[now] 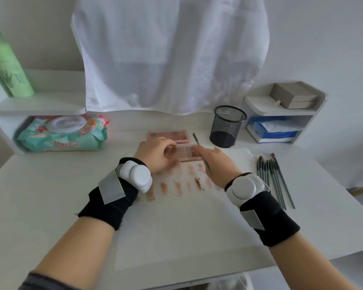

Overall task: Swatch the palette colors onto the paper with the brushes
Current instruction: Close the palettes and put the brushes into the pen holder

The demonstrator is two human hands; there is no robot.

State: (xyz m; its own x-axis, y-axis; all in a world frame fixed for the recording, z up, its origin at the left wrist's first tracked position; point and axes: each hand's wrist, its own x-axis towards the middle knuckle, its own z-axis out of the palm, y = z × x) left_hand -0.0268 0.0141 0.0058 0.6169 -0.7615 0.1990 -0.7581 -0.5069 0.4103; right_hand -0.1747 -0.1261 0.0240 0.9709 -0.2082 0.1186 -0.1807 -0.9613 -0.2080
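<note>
Paper (176, 227) white, with brown and rust swatch streaks (177, 188) in rows. Palette (188, 154) pink, pans in pinks and browns; its lid (169, 136) pink, at 12 o'clock. Brush row (275, 178) at 3 o'clock: grey-green handles, brown tips. Mesh cup (227, 126) black. Wipes pack (61, 132) at 10 o'clock: mint green, pink and red print. Bottle (6, 63) light green. Tissue box (270, 130) blue and white. Wrist bands (111, 197) black, white pods.

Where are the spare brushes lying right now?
The spare brushes lie in a row on the table's right side, just right of the right hand and in front of the black mesh cup.
</note>
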